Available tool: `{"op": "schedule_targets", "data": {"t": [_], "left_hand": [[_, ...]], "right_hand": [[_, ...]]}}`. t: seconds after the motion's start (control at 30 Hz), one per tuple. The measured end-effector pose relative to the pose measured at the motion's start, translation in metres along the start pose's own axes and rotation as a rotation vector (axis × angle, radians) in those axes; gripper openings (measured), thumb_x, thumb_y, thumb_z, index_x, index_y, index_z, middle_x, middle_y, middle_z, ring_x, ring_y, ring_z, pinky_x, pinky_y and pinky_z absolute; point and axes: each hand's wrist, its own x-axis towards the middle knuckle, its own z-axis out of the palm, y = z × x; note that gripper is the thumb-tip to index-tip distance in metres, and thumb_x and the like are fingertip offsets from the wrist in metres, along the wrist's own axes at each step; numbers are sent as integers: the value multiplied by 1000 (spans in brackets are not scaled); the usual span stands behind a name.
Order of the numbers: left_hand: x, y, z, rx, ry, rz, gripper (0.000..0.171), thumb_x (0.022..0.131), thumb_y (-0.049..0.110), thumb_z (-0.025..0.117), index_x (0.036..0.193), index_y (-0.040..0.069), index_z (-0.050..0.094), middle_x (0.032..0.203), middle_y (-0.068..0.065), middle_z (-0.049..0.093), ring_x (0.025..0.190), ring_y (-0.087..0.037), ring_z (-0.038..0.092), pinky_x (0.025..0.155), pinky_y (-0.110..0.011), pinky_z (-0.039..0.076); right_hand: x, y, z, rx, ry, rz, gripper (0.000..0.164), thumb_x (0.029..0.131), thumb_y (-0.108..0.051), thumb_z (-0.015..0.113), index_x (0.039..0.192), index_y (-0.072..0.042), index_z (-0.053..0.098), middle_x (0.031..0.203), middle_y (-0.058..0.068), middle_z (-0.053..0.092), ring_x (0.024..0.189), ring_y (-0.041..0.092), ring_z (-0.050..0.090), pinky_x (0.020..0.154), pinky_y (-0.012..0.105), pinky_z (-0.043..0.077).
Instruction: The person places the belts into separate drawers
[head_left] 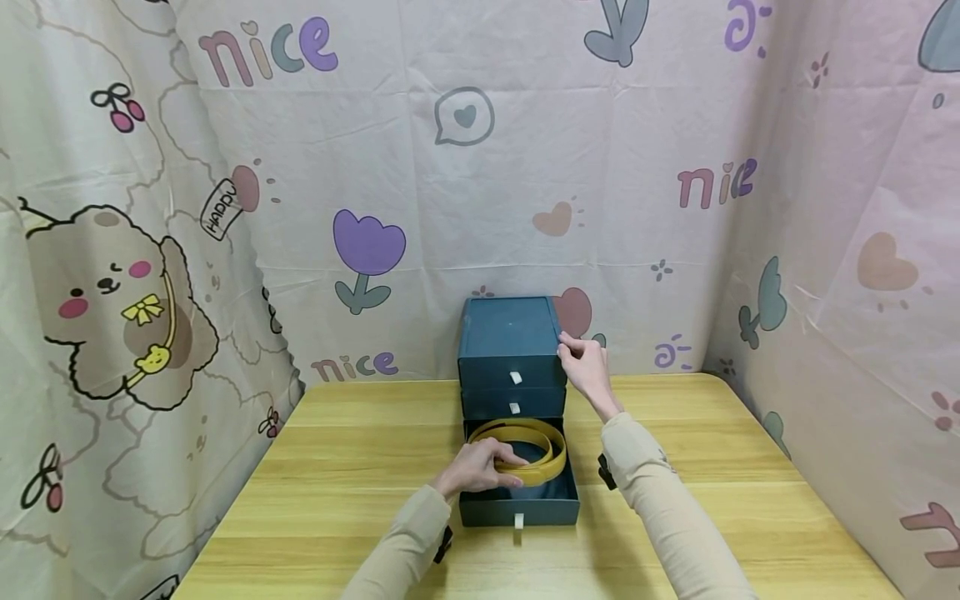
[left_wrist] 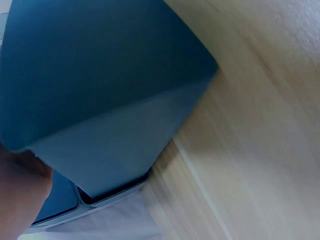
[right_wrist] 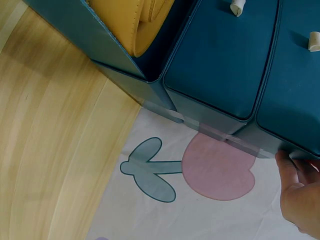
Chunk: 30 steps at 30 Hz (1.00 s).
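Observation:
A dark blue box of stacked drawers stands on the table, its bottom drawer pulled out. A coiled yellow belt lies in that drawer. Over the coil's left side my left hand reaches in, thumb and fingers pinching the belt. In the left wrist view the drawer's outer side covers most of that hand, so the belt is hidden there. My right hand touches the box's upper right side with its fingertips; the right wrist view shows those fingers against the wall.
Two upper drawers, pushed in, carry white pull tabs. The wooden table extends on both sides of the box. Behind it hangs a patterned cloth, close to the box's back; more cloth hangs at left and right.

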Motion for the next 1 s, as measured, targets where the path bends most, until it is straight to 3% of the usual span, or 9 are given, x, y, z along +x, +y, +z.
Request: {"op": "schedule_targets", "data": {"t": [0.4,0.77,1.0], "left_hand": [[1,-2,4,35,-14,-14,29,82,33,83,110,25,80,96,11,74,72,3,54,61,-15,39],[4,-4,8,124,-38,-9,26,80,32,85,106,29,81,101,15,75,83,4,62,71,-14,50],[7,-7,11,96,-61,-29,26,79,31,86,104,29,82,102,16,76,88,2,65,74,-15,52]], "right_hand": [[1,0,0,6,1,-11,37,100,-17,55,135,-5,64,142,12,61,114,33,69,55,23,39],[0,1,1,-2,3,-1,37,101,-17,55,136,-7,63,143,11,60,116,31,69,66,20,45],[1,2,2,7,2,-4,38,101,-18,55,136,-6,63,143,13,60,114,31,69,60,22,43]]}}
